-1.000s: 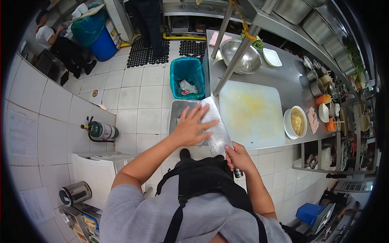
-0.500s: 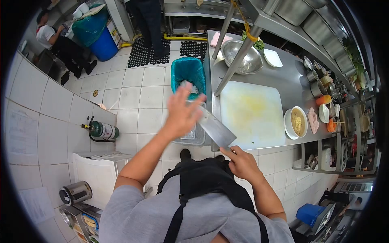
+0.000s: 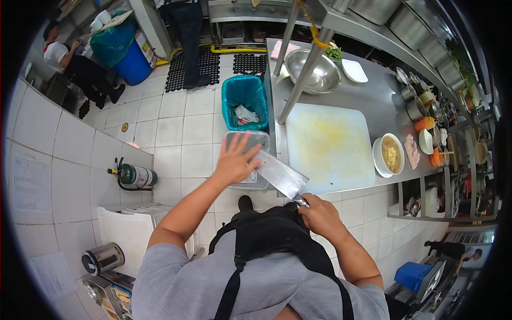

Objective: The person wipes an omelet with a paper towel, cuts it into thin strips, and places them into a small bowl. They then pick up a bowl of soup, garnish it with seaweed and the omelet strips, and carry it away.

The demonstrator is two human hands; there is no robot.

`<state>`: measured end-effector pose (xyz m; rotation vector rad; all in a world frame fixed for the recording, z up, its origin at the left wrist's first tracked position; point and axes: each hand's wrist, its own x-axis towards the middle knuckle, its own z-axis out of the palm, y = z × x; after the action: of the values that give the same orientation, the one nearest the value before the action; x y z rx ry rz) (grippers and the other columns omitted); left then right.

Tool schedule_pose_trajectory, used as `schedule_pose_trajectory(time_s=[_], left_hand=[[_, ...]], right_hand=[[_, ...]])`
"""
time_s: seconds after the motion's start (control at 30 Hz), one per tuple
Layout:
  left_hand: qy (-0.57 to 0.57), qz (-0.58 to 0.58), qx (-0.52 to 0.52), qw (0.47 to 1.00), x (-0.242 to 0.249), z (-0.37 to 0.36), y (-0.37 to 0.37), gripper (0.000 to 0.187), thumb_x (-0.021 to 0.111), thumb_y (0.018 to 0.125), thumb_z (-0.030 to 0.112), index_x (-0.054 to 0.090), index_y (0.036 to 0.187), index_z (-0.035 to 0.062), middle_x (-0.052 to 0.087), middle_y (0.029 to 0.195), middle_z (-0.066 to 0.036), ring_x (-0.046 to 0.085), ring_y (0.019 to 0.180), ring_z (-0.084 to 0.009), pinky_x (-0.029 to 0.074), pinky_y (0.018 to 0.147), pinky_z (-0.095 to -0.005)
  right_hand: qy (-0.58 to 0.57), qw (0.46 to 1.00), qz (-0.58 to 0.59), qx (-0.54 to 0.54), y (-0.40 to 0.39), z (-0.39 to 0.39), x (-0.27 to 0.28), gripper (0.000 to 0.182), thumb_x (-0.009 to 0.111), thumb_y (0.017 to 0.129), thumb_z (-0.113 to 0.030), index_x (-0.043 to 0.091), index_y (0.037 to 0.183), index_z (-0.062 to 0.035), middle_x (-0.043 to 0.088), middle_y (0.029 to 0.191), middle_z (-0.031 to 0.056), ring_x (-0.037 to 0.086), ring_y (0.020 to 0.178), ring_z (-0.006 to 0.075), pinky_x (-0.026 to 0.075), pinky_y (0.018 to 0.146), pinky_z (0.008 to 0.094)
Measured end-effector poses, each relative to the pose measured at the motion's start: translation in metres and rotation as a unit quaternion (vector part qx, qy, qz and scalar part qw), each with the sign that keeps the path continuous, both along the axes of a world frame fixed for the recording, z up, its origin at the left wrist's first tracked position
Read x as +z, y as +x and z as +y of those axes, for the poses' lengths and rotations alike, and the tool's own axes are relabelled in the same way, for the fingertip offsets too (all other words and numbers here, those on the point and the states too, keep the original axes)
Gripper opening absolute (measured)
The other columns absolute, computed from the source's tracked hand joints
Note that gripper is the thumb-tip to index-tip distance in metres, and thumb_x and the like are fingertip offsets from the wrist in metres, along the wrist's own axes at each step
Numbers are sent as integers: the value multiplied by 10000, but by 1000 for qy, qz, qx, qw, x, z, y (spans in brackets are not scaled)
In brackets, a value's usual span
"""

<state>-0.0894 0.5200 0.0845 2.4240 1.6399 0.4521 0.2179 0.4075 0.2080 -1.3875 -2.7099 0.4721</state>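
A broad-bladed cleaver [image 3: 281, 177] is gripped by its handle in my right hand [image 3: 321, 217], its blade slanting up and left past the counter's corner. My left hand [image 3: 234, 162] is open with fingers spread, close to the far end of the blade, and holds nothing. Beneath that hand is a clear plastic tub [image 3: 260, 140], partly covered by the hand and blade. Just beyond stands a bin with a teal liner [image 3: 230, 97], crumpled whitish waste [image 3: 246, 114] inside it. To the right of the cleaver lies a white cutting board [image 3: 330, 154] with yellowish stains.
On the steel counter [image 3: 368, 101] are a metal bowl [image 3: 319, 74], a white dish [image 3: 354, 71], a bowl of food [image 3: 393, 153] and a pink cloth [image 3: 412, 152]. A shelf post [image 3: 301, 85] rises near the board. A fire extinguisher [image 3: 133, 175] hangs at left. Other people stand farther off.
My left hand has drawn back from over the bin toward me, uncovering the waste inside. The cleaver stays in my right hand, its blade turned slightly. The view has shifted a little.
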Motion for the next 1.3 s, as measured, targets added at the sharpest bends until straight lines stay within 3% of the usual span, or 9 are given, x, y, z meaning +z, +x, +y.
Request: schedule_pose_trajectory(time_s=[0.17, 0.2, 0.3, 0.4, 0.43, 0.5, 0.6, 0.83, 1.3], left_hand=[[-191, 58, 122, 972, -22, 22, -48, 827, 348, 1034, 692, 817, 1065, 11, 367, 1672, -151, 314, 1540, -390, 145, 1258, -589], [-146, 60, 100, 982, -26, 25, -57, 810, 401, 1026, 681, 828, 891, 5, 578, 1503, -188, 524, 1391, -406, 338, 1183, -547], [-181, -289, 98, 935, -9, 25, -63, 427, 678, 961, 243, 717, 642, -39, 765, 1152, -214, 721, 1055, -431, 557, 898, -514], [-330, -500, 71, 798, -40, 31, -69, 182, 723, 877, 110, 766, 938, -56, 688, 1315, -259, 692, 1134, -435, 538, 986, -498], [-331, -495, 62, 801, -49, 22, -62, 182, 723, 877, 110, 766, 938, -56, 688, 1315, -259, 692, 1134, -435, 538, 986, -498], [-225, 56, 93, 968, -68, 0, -48, 542, 779, 837, 141, 642, 1330, -38, 556, 1487, -280, 649, 1226, -426, 512, 1061, -476], [-240, -143, -7, 960, -94, 4, -56, 825, 817, 813, 183, 453, 1531, 1, 448, 1579, -271, 594, 1306, -429, 457, 1134, -508], [-164, -223, 80, 958, 5, -1, 41, 563, 778, 863, 142, 608, 1380, -1, 624, 1386, -242, 649, 1208, -344, 492, 1058, -442], [-192, -297, -396, 848, 77, -86, 524, 435, 747, 928, 142, 649, 1340, 44, 663, 1317, -162, 630, 1233, -300, 474, 1068, -384]], right_hand=[[-8, 998, 38, -42, 25, -10, -10, 70, 698, 820, -113, 750, 847, -74, 647, 1136, 143, 690, 947, 320, 585, 773, 449], [-1, 997, 24, -76, 33, -11, -11, 70, 698, 820, -113, 750, 847, -74, 647, 1136, 143, 690, 947, 320, 585, 773, 449], [31, 996, 20, -85, 61, -5, -24, 78, 701, 811, -112, 749, 861, -76, 652, 1160, 139, 694, 955, 308, 586, 767, 440], [77, 994, -3, -77, 92, 12, -45, 99, 690, 788, -78, 745, 869, -78, 652, 1173, 126, 696, 960, 297, 585, 756, 427], [81, 993, -1, -86, 103, 20, -51, 99, 690, 788, -78, 745, 869, -78, 652, 1173, 126, 696, 960, 297, 585, 756, 427], [125, 990, -10, -71, 123, 32, -68, 108, 690, 778, -71, 748, 868, -83, 655, 1177, 117, 699, 960, 290, 583, 760, 423], [127, 986, -17, -111, 148, 47, -87, 147, 668, 802, -58, 769, 902, -96, 665, 1208, 105, 685, 1026, 279, 569, 836, 419], [202, 951, 88, -218, 154, 22, -95, 264, 654, 822, -47, 760, 1063, -58, 622, 1347, 154, 578, 1246, 322, 478, 1028, 444], [38, 763, 314, -563, 327, -277, -133, 374, 669, 940, -107, 641, 1310, -61, 706, 1173, 183, 715, 986, 340, 570, 865, 426]])
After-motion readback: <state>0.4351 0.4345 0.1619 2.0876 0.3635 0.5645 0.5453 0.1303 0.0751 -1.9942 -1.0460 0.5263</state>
